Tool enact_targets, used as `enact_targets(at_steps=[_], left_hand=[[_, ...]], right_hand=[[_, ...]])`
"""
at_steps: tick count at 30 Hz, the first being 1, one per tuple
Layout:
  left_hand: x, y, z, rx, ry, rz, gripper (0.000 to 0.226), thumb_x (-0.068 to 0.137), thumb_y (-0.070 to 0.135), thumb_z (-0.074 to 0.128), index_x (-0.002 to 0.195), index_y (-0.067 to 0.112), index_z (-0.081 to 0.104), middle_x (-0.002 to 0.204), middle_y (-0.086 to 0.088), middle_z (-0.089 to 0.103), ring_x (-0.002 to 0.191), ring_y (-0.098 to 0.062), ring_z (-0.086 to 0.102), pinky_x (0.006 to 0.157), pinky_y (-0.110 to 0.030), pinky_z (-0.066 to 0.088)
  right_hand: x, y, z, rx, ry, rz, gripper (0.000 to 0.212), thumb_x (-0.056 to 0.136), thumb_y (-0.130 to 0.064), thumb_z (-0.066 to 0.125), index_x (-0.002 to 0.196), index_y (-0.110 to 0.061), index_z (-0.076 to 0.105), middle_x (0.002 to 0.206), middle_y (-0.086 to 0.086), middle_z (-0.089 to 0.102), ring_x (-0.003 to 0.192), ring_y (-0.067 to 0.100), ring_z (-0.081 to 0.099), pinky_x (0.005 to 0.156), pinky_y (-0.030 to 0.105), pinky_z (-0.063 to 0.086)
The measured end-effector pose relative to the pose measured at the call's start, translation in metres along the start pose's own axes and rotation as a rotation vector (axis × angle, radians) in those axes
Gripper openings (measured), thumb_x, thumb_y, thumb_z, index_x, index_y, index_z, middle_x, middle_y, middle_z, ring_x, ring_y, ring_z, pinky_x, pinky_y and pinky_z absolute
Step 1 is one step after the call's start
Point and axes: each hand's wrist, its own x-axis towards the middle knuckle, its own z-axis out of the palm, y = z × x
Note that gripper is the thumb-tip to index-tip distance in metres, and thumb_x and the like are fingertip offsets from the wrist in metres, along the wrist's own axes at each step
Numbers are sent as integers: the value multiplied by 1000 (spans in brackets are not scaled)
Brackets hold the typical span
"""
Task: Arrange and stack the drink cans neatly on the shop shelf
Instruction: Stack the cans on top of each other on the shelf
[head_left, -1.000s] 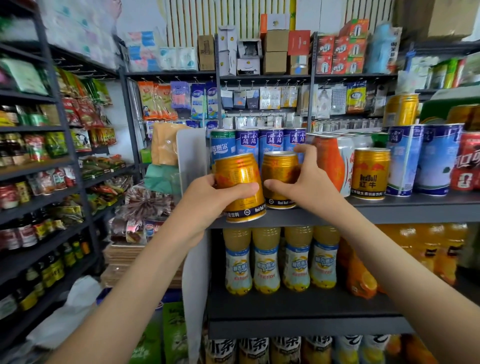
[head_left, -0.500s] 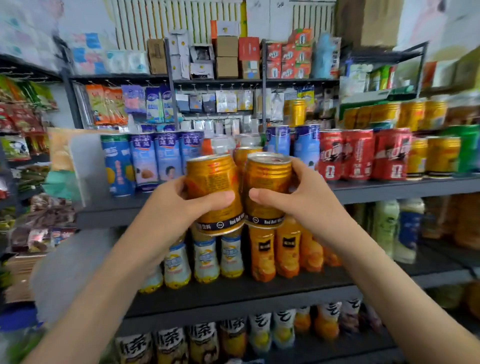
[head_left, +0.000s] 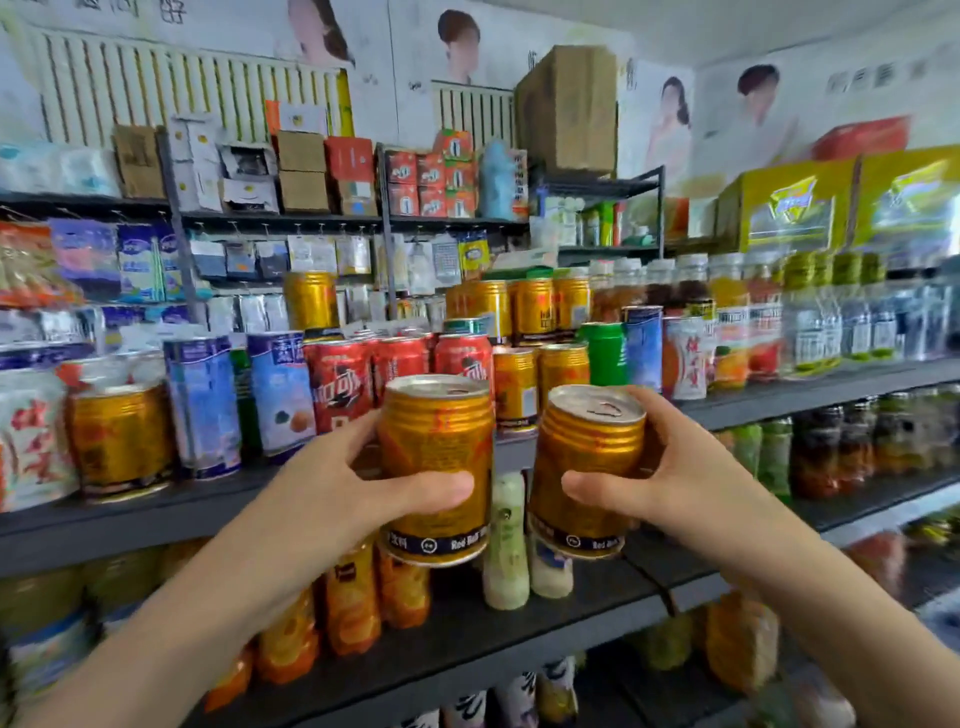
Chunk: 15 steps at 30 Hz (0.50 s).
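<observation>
Moved: since half a second ago the two cans I hold, then pressed side by side, have come apart, and the red cans, then off to the right of my hands, now stand straight behind the left one.
Left hand: curled round the left gold can, thumb across its front and fingers behind it. I hold it in the air in front of the red cans, off the shelf.
Right hand: wrapped round the right gold can, thumb low on the front. It is in the air, to the right of the red cans and nearer to me.
Left gold can: close to upright, silver top and pull tab showing.
Right gold can: leaning, top tipped rightward, a clear gap between it and the left one.
Shelf board: dark, carrying the red cans. Its front edge runs behind both held cans.
Shelved gold pair: standing just right of the red cans.
Upper gold cans: behind and above the red cans.
Lone gold can: well left of the red cans.
Blue-and-white cans: just left of the red cans.
Green can: right of the red cans, past the gold pair.
Orange bottles: on the board below the red cans.
</observation>
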Motion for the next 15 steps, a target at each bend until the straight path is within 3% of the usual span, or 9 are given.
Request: enact_targets(at_steps=[4,8,11,15], left_hand=[[45,16,15,29,9,53,80,29,67,81,105,50,63,109,20,68,106,-8,62,100,-42,44],[92,32,17,88,90,102,68,34,59,82,99,43,68,101,18,71,100,-8,64,93,-38,46],[128,51,17,71,133,103,54,43,49,85,92,36,67,91,15,73,90,-8,67,78,-28,46],[180,76,15,104,224,123,47,51,43,77,94,32,62,100,8,72,95,-10,66,94,-32,45]], right_hand=[[32,12,-51,48,17,8,67,48,-44,89,106,-37,55,93,-20,70,87,2,67,78,26,53],[83,19,-84,76,10,-44,72,45,-35,91,109,-30,58,97,-7,73,90,10,69,83,31,52],[126,11,-108,117,-32,-87,61,49,-28,77,106,-20,59,94,0,74,86,14,71,73,26,56],[189,1,-134,127,-76,-113,52,55,-29,75,104,-21,58,92,-1,73,82,14,72,65,24,55]])
